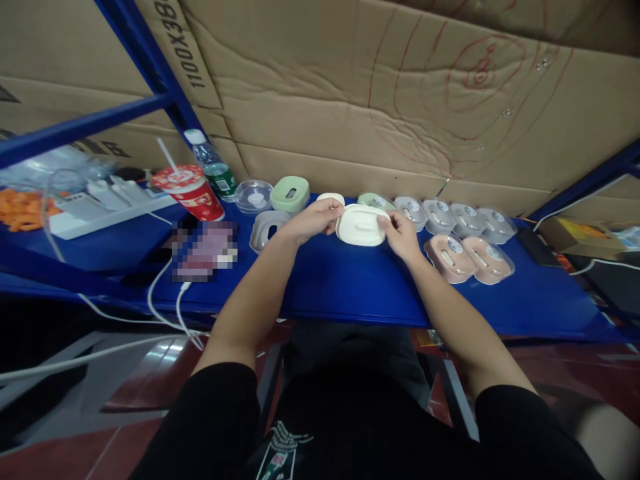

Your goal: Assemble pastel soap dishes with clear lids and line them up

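Both my hands hold a cream plastic box lid [361, 227], rounded-rectangular with a raised oblong in its middle, up over the table. My left hand [320, 219] pinches its left edge. The fingers of my right hand [401, 235] close on its right side, thumb on the face. Just behind lies another cream piece [331, 199], partly hidden. Left of my left hand are a grey plastic piece with a slot [259, 233], a green box [290, 195] and a clear plastic cover [254, 197].
On the right stand several grey boxes [440, 217] with clear covers, two pink boxes [450, 260] and a green one [376, 200]. A red cup [197, 195], a water bottle [215, 167] and a power strip [105, 208] occupy the left. Cardboard [310, 100] walls the blue table's [350, 287] back.
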Demonstrator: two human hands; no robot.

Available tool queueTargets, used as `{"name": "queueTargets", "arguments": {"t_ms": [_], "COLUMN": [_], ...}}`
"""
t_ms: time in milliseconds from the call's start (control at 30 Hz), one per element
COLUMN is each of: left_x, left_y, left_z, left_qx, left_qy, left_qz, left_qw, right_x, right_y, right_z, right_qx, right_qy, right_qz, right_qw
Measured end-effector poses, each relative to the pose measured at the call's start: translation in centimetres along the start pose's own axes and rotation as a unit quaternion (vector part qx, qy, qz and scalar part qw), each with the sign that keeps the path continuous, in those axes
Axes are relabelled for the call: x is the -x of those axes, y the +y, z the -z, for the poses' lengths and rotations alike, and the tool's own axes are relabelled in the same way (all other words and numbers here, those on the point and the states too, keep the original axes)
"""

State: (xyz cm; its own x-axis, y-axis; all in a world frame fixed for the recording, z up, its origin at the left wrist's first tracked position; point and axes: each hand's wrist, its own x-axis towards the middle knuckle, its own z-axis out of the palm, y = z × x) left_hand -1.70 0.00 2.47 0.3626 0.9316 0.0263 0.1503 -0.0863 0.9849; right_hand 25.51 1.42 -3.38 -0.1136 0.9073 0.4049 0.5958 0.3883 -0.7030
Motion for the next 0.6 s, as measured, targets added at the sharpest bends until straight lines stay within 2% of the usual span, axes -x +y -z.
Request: {"name": "queueTargets", "arguments": {"t_ms": [67, 167, 267, 333, 433, 533, 600], "left_x": [-0.3, -0.1, 0.8, 1.5, 2.0, 1.8, 1.7], "left_y": [-0.4, -0.6, -0.1, 0.4, 0.5, 0.0, -0.3], "left_z": [0.3, 1.1, 2.6, 3.9, 6.0, 7.4, 7.7], "left_qx": [-0.039, -0.213, -0.425, -0.517, -0.563, -0.566, -0.567], "left_qy": [0.035, 0.063, 0.085, 0.114, 0.116, 0.085, 0.071], "left_qz": [0.038, 0.054, 0.08, 0.12, 0.207, 0.278, 0.288], "left_qw": [0.998, 0.974, 0.898, 0.84, 0.792, 0.771, 0.768], "right_x": [0.2, 0.4, 0.5, 0.6, 0.7, 0.8, 0.8], "right_y": [-0.1, -0.6, -1.0, -1.2, -1.5, -1.7, -1.8], "right_z": [0.7, 1.1, 0.9, 0.6, 0.4, 0.3, 0.3], "right_qx": [0.056, 0.134, 0.189, 0.214, 0.238, 0.244, 0.244], "right_qy": [-0.057, -0.138, -0.2, -0.216, -0.224, -0.233, -0.234], "right_qz": [-0.01, -0.018, -0.027, -0.03, -0.027, -0.024, -0.022], "right_qw": [0.997, 0.981, 0.961, 0.952, 0.945, 0.941, 0.941]}}
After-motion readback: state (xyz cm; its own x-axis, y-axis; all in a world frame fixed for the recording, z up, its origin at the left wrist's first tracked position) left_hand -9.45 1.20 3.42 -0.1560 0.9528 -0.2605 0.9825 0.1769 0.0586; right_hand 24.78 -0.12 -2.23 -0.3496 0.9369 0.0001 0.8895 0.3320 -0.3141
